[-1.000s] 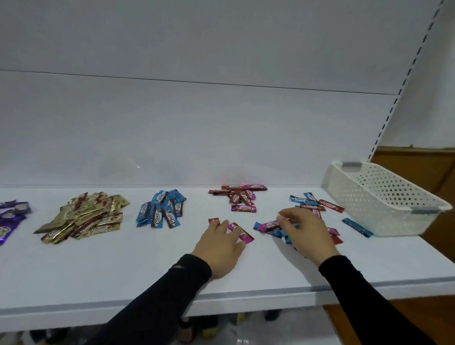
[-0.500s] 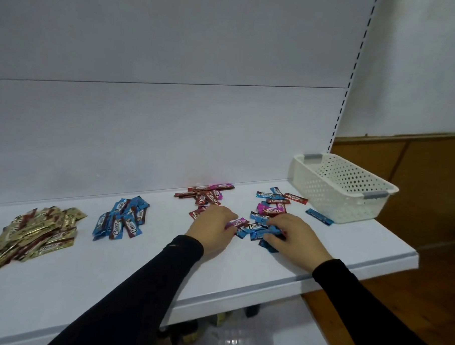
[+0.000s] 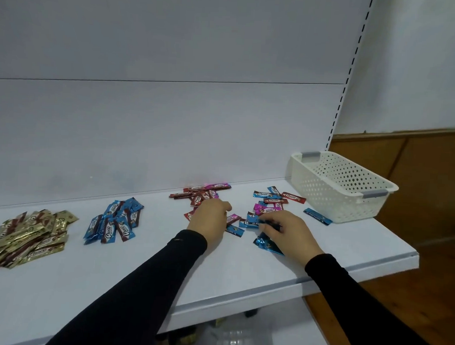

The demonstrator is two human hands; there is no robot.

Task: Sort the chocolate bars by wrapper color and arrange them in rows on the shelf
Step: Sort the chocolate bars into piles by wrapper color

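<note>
- Sorting bars by colour, a person works both hands through the mixed pile (image 3: 267,209) on the white shelf (image 3: 321,257), just left of the basket (image 3: 335,192).
- Left hand (image 3: 210,221) lies knuckles-up beside the red pile (image 3: 199,196), fingers curled downward; a pink bar (image 3: 232,219) pokes out at its right edge, but whether the fingers pinch it cannot be told.
- Right hand (image 3: 287,233) curls its fingers (image 3: 267,225) round blue wrappers, apparently gathering like colours before carrying them off.
- Blue pile (image 3: 116,223), far left of the basket, and gold pile (image 3: 26,238), farther left again, sit as loose heaps, not yet rows; judged from this, sorting is well along and arranging is still ahead.
- Basket stands at the shelf's right end against the back panel, probably set aside once emptied: nothing shows inside it, though its near wall hides part of the floor.
- One blue bar (image 3: 318,216) lies alone just in front of the basket.
</note>
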